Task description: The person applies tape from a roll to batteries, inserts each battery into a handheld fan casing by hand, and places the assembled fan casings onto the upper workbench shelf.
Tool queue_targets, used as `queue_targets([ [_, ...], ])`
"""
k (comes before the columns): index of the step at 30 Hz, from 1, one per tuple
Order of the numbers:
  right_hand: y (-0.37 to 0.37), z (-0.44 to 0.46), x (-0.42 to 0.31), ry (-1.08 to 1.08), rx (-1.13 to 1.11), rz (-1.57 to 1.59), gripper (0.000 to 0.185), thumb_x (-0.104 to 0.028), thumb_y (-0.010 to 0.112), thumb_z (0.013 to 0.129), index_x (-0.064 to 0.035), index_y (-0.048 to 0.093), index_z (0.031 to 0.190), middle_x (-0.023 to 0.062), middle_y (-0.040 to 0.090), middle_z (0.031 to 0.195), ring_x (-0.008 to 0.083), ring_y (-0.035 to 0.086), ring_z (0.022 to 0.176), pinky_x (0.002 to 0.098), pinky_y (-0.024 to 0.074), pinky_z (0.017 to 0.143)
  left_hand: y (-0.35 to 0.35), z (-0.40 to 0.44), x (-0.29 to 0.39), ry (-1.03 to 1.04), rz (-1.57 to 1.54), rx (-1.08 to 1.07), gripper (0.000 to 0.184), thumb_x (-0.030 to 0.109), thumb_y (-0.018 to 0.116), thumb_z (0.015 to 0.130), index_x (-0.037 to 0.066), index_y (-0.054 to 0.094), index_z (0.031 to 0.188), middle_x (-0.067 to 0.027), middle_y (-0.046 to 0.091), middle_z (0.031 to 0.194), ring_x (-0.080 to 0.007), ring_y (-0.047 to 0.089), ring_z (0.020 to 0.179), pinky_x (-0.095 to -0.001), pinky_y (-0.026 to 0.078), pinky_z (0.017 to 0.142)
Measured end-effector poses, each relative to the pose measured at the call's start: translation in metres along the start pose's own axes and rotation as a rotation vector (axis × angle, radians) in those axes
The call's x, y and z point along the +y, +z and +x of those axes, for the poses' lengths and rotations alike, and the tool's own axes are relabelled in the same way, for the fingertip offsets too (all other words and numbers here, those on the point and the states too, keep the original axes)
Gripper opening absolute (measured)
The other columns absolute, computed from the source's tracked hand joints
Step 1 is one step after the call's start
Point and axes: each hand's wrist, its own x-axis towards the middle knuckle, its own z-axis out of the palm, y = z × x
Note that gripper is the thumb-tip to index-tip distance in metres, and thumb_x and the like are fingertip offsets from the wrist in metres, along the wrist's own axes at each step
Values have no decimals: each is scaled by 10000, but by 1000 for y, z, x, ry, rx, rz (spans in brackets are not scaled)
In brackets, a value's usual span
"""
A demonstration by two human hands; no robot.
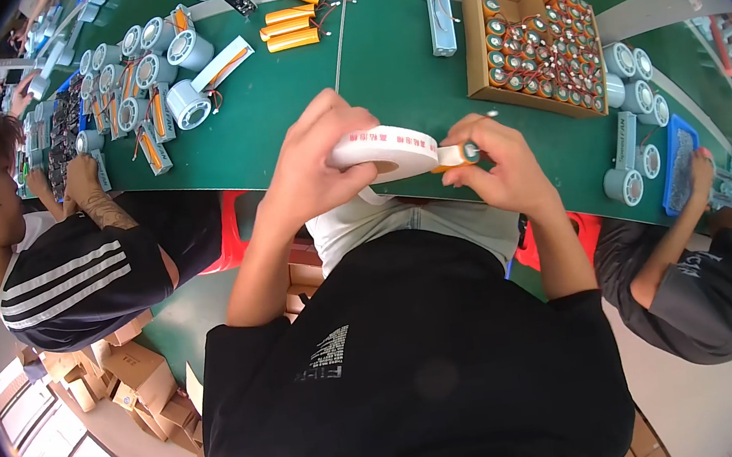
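Note:
My left hand grips a roll of white tape with red print along its side, fingers on top and thumb below. From the roll's right side, a short strip of tape reaches an orange battery cell. My right hand pinches this cell between thumb and fingers. Both hands are over the near edge of the green table, with roll and cell almost touching. Farther back lie several orange battery packs with wires.
A cardboard box of wired cells stands at the right back. Grey-white fan units crowd the left, with more at the right. A blue tray lies at far right. Co-workers sit on both sides.

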Motion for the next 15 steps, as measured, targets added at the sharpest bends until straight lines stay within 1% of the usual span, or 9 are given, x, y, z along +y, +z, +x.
queue_targets([
  [1, 4, -3, 4, -14, 90, 71, 343, -21, 804, 765, 1, 610, 1047, 109, 656, 907, 198, 635, 754, 322, 501, 626, 2, -3, -3, 8, -38, 68, 459, -48, 735, 599, 68, 613, 1027, -65, 560, 927, -194, 536, 765, -302, 464, 688],
  [2, 10, -6, 7, -16, 90, 71, 343, -21, 804, 765, 1, 610, 1047, 109, 656, 907, 198, 635, 754, 322, 501, 626, 5, -6, -6, 9, -36, 69, 459, -48, 735, 599, 68, 613, 1027, -65, 560, 927, -194, 536, 765, -302, 464, 688],
  [6, 40, -13, 14, 26, 465, 945, 328, 16, 771, 815, 10, 599, 1094, 139, 662, 920, 202, 666, 742, 291, 545, 597, 23, -19, -17, -62, -318, 386, 496, -47, 724, 604, 61, 571, 1063, -95, 599, 947, -192, 555, 779, -302, 472, 679],
  [7, 41, -16, 15, 30, 471, 948, 328, 16, 771, 815, 10, 599, 1094, 139, 662, 920, 202, 666, 742, 291, 545, 597, 24, -21, -16, -65, -320, 380, 496, -47, 724, 604, 61, 571, 1063, -95, 599, 947, -192, 555, 779, -302, 472, 679],
  [11, 29, -21, 28, 99, 232, 717, 307, 5, 738, 870, 30, 581, 1133, 153, 665, 860, 188, 651, 622, 259, 547, 509, 24, -23, -10, -182, -465, 475, 522, -30, 759, 614, 59, 545, 1081, -114, 631, 952, -208, 593, 777, -311, 483, 644],
  [12, 30, -21, 26, 97, 232, 716, 307, 5, 738, 870, 30, 581, 1133, 153, 665, 860, 188, 651, 622, 259, 547, 509, 25, -24, -10, -180, -464, 475, 522, -30, 759, 614, 59, 545, 1081, -114, 631, 952, -208, 593, 777, -311, 483, 644],
  [15, 35, -23, 13, 163, 276, 854, 304, 43, 696, 893, 40, 570, 1169, 140, 678, 831, 162, 630, 578, 243, 538, 494, 29, -32, -12, -24, -103, 560, 535, -22, 785, 616, 59, 550, 1091, -120, 658, 979, -214, 618, 762, -305, 491, 628],
])
